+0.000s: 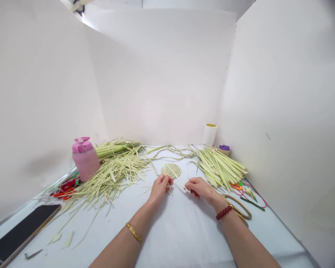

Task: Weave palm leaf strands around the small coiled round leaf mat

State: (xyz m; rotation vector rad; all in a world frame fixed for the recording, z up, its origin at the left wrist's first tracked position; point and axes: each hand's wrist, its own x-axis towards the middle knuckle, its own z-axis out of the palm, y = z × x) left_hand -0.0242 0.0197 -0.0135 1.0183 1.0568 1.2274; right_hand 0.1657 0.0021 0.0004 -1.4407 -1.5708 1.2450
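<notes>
Left hand (160,188) is covering the lower edge of the round pale woven palm-leaf disc (171,171); flat black rectangular device (22,234) is running off the bottom-left frame; purple bits (225,147) in the small cream bowl (224,153) are reading too small to identify.

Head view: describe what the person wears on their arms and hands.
The left hand and right hand are bare, without gloves, and neither forearm has a sleeve. A flat gold bracelet circles the left forearm, and a red round-beaded bracelet circles the right wrist.
</notes>
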